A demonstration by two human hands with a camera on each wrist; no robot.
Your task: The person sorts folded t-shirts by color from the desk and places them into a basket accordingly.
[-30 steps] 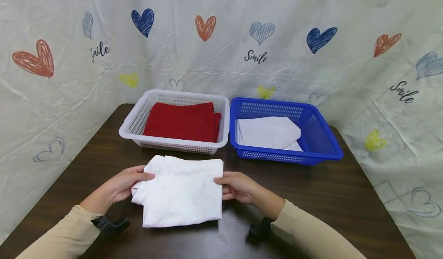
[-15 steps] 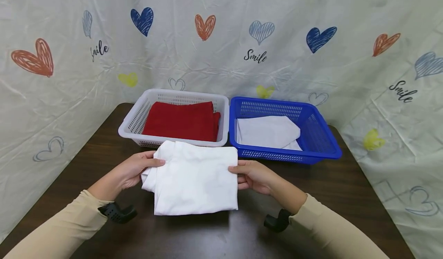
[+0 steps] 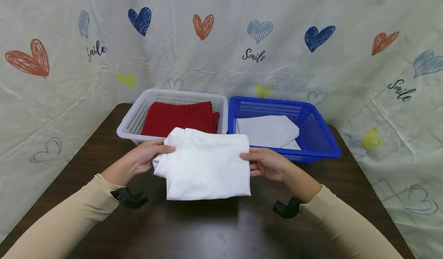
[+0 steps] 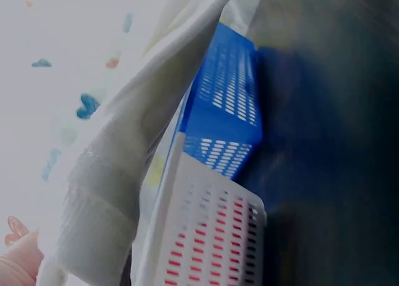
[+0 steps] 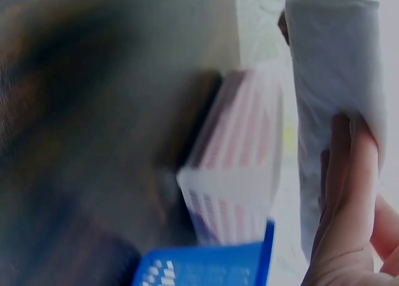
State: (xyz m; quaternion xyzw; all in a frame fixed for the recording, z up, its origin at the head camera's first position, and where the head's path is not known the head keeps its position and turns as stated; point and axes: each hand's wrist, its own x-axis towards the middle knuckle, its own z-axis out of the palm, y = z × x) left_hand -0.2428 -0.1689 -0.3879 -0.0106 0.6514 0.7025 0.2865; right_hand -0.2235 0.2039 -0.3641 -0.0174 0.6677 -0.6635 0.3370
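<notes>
A folded white cloth (image 3: 207, 164) is held above the table between both hands, its near edge hanging toward me. My left hand (image 3: 143, 157) pinches its left side, thumb on top and fingers beneath, where a loose fold sticks out. At the opposite side my right hand (image 3: 268, 162) pinches the edge the same way. In the right wrist view, fingers (image 5: 352, 180) lie along the underside of the cloth (image 5: 336, 61). The left wrist view shows the cloth (image 4: 118, 192) from below, with only a bit of the hand at the lower left corner.
Behind the cloth stands a white basket (image 3: 133, 135) with folded red fabric (image 3: 176, 116) in it. Touching its right side is a blue basket (image 3: 320, 143) holding another folded white cloth (image 3: 266, 130). Both rest on a dark wooden table (image 3: 207, 232); a heart-printed curtain (image 3: 225, 59) hangs behind.
Both hands have lifted the folded white cloth off the table and carried it forward and to the right. It now overlaps the front of the white basket in the head view.
</notes>
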